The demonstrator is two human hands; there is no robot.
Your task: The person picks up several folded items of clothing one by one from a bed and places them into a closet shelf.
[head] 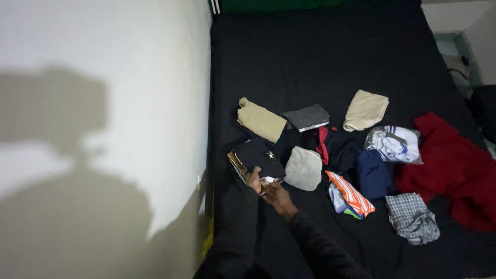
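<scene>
View from above of a bed covered in a black sheet, with a white wall along its left side. Both hands work at the near left part of the bed, sleeves dark. The left hand rests on the near edge of a dark folded garment, which lies flat on the sheet close to the wall with a tan striped edge showing beneath it. The right hand lies just beside the left, at the same near edge, where a small patch of white shows. Whether the grip of either hand is spread or pinching the cloth cannot be told at this size.

Around the dark garment: a folded khaki piece lies beyond it; a folded grey piece sits just to the right of the khaki one; a grey rounded bundle lies just beside the dark garment on its right. Farther right lie a beige folded piece, a red and dark heap, a navy piece, an orange-and-white striped piece, a clear bag of white and blue cloth, a checked bundle and a large red garment.
</scene>
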